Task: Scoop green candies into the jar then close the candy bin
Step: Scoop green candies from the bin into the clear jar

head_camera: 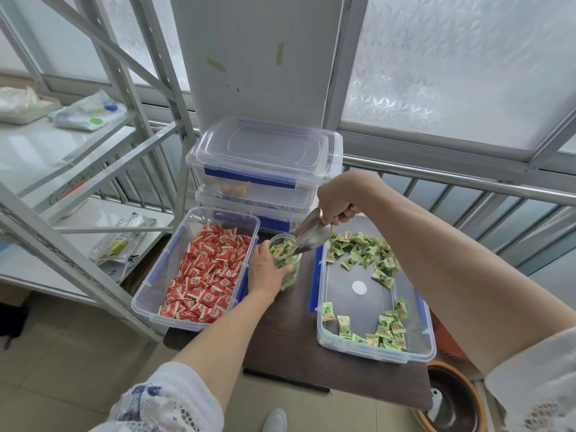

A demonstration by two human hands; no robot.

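1. Bench (299, 353), dark-topped, carries two open bins, a jar and a stack of lidded tubs (265, 169) at its far edge.
2. The red-candy bin (149, 294) overhangs the bench's left edge, heaped with red candies (208, 275).
3. The green bin (417, 347) lies along the right edge, lid off; green candies (361, 251) cluster at its far end and near-right corner, its middle bare.
4. The jar (288, 275) stands upright between the bins toward the far edge, partly filled with green candies.
5. The left hand (265, 271) is wrapped around the jar's side.
6. The right hand (339, 194) is clamped on the handle of a metal scoop (313, 233), tilted with its lip at the jar's mouth.
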